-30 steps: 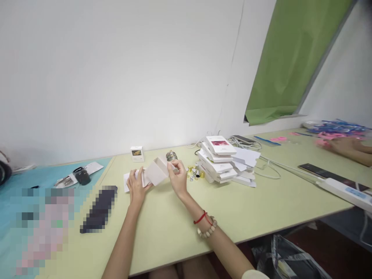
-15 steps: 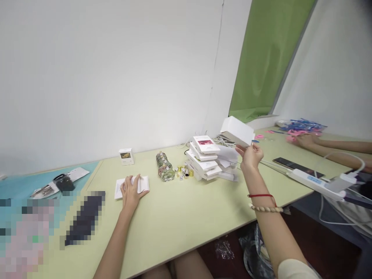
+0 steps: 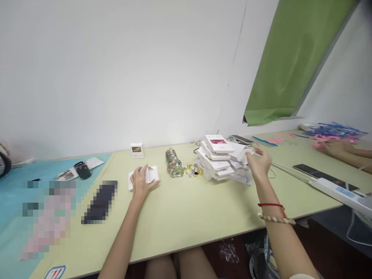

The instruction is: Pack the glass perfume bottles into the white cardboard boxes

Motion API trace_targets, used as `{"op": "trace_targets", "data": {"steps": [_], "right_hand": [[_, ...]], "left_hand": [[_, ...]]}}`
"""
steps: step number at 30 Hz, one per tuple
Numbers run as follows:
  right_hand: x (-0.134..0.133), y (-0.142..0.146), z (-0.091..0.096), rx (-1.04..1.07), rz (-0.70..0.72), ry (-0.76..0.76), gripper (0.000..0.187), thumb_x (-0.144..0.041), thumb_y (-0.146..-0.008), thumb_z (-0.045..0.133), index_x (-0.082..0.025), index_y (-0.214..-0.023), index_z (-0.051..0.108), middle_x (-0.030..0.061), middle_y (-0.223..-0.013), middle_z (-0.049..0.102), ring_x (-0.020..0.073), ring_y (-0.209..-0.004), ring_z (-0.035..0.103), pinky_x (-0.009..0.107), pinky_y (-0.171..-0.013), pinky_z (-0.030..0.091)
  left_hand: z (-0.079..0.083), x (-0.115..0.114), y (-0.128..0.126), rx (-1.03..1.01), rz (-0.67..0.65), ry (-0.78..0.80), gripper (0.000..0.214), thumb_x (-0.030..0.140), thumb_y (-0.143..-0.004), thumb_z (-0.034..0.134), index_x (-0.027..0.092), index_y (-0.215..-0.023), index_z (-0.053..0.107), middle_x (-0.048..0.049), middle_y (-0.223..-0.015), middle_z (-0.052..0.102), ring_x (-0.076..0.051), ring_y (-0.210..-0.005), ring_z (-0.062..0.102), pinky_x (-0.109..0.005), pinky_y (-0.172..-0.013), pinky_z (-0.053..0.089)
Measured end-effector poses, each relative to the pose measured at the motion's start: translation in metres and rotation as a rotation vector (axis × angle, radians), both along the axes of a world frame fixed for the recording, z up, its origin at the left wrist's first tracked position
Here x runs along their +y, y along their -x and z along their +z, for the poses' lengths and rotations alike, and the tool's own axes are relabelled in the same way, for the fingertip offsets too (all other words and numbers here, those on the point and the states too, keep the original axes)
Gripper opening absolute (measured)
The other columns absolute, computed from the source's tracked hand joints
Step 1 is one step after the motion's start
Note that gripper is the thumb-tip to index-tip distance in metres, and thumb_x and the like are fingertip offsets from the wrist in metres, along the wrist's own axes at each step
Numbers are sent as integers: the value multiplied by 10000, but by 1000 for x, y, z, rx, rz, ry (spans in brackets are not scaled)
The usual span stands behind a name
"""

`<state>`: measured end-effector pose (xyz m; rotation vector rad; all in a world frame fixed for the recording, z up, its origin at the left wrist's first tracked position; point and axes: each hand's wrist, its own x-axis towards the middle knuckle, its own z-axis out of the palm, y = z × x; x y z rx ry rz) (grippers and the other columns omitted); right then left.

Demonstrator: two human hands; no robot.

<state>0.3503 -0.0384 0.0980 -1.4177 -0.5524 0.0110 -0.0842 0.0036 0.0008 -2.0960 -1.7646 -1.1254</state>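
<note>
My left hand [image 3: 140,184] lies over a shallow white box [image 3: 153,173] on the table, its fingers and thumb bent around the box's inner part. Beside the stack of white boxes [image 3: 218,158], my right hand [image 3: 260,162] is raised with thumb and fingers apart, close to loose white box pieces [image 3: 238,152]. Whether its fingertips touch a piece is hard to see. The top box of the stack bears a dark pink picture. Several small glass bottles [image 3: 175,166] stand in a row between my hands, with gold and silver caps [image 3: 195,170] scattered next to them.
A small white box with a yellow picture [image 3: 137,150] stands near the wall. At left are a black jar [image 3: 82,170] on a blue mat and a dark blurred rectangle [image 3: 100,203]. A power strip [image 3: 334,189] and another person's hands [image 3: 334,148] are at right.
My right hand has come down from holding up a white box and no longer grips it; white pieces lie beside the stack. My left hand stays on its box. The view has swung left.
</note>
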Motion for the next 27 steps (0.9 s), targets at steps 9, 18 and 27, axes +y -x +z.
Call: {"op": "trace_targets", "data": {"steps": [9, 18, 27], "right_hand": [[-24, 153, 22, -638, 733, 100, 566, -353, -664, 646, -213, -1177, 452, 59, -958, 607, 139, -673, 585, 241, -535, 448], [-11, 268, -13, -922, 1066, 436, 570, -282, -686, 588, -213, -1228, 425, 42, -929, 654, 201, -805, 613, 263, -657, 438], [-25, 188, 52, -1165, 419, -82, 386, -203, -820, 483, -279, -1198, 498, 28, -1197, 542, 209, -1111, 486, 349, -807, 480]], "left_hand": [[6, -17, -25, -4, -237, -466, 950, 572, -543, 664, 131, -1295, 287, -189, -1160, 441, -309, -1135, 415, -425, -941, 314], [-8, -9, -27, -55, -316, -388, 911, 511, -543, 682, 173, -1280, 268, -179, -1229, 426, -308, -1183, 414, -418, -940, 352], [-5, -4, -28, -243, -103, -162, 852, 412, -717, 582, 143, -1376, 115, -201, -1364, 255, -311, -1274, 289, -486, -969, 352]]}}
